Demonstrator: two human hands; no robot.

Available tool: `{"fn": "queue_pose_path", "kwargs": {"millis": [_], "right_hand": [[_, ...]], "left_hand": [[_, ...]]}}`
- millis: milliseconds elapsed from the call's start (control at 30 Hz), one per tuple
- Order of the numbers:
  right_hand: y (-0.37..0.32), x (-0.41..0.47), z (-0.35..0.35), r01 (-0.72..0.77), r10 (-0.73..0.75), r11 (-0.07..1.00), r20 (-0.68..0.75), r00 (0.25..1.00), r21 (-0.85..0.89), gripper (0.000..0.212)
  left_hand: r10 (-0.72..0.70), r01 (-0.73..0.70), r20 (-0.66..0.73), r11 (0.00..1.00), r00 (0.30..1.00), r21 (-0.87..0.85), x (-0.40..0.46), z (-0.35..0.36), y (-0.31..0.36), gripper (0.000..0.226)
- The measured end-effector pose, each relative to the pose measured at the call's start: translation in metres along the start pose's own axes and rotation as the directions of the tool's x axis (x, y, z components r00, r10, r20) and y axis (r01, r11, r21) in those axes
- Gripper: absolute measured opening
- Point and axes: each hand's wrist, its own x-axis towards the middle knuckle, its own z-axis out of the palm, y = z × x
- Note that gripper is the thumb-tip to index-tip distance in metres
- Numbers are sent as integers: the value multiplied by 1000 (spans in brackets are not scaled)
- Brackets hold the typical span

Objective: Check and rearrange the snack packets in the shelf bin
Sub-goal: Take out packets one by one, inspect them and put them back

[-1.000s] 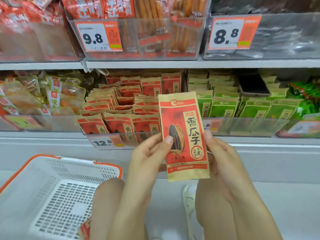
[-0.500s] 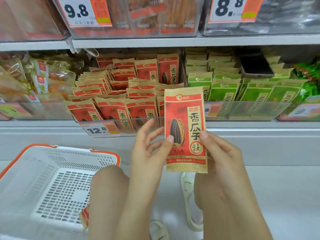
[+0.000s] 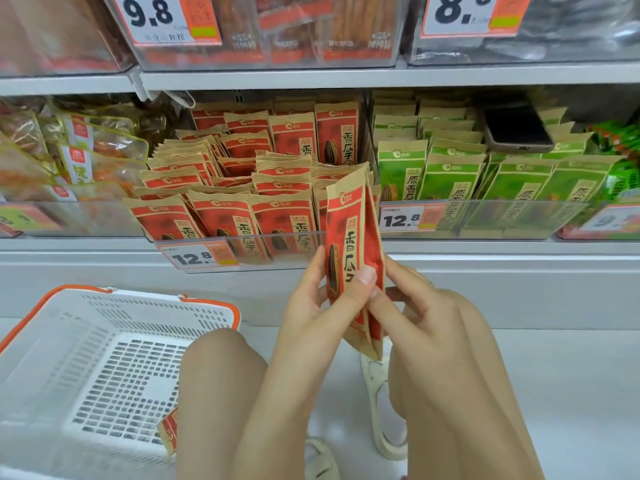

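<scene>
A red and tan sunflower-seed packet (image 3: 353, 237) stands upright in front of the shelf, turned nearly edge-on. My left hand (image 3: 322, 306) grips its left side with the thumb on its front. My right hand (image 3: 415, 313) pinches its right edge from behind. Just behind it, the clear shelf bin (image 3: 242, 252) holds several matching red packets (image 3: 225, 216), some upright in rows and some lying loose on top.
A bin of green packets (image 3: 485, 181) sits to the right with a dark phone (image 3: 516, 128) lying on them. A white basket with orange rim (image 3: 86, 358) stands on the floor at left, one red packet (image 3: 169, 431) in it. My bare knees fill the foreground.
The packet has rotated from facing me flat to nearly edge-on, and both hands shifted closer together on it. The view has tilted down and nearer to the shelf.
</scene>
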Motion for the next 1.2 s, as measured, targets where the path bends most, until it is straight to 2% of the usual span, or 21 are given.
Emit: {"fn": "queue_pose_path", "kwargs": {"millis": [100, 133, 200, 333, 467, 867, 1033, 1200], "right_hand": [[1, 3, -2, -87, 79, 989, 71, 994, 117, 32], [-1, 5, -2, -97, 88, 986, 67, 994, 134, 28], [-7, 13, -3, -86, 86, 980, 5, 996, 179, 20], [-21, 38, -1, -21, 39, 991, -133, 990, 131, 15], [-32, 56, 0, 30, -15, 995, -156, 988, 96, 15], [-31, 57, 4, 20, 8, 988, -182, 983, 155, 15], [-29, 57, 3, 26, 4, 988, -194, 981, 154, 16], [-28, 58, 4, 37, -7, 986, -180, 984, 165, 15]], "left_hand": [[1, -1, 1, 1000, 1000, 0, -1, -3, -1, 44], [-5, 5, 2, 1000, 1000, -2, -1, -3, -1, 43], [-19, 19, 12, 1000, 1000, -6, 0, -4, -2, 56], [-31, 31, 7, 999, 999, -12, 0, -5, -4, 79], [-9, 10, 32, 1000, 999, -15, -1, -5, -3, 93], [-42, 43, 31, 999, 999, -23, -1, -8, -6, 94], [-85, 87, 21, 993, 996, -82, 0, -8, -12, 81], [-99, 102, 30, 991, 995, -90, 3, -9, -12, 96]]}}
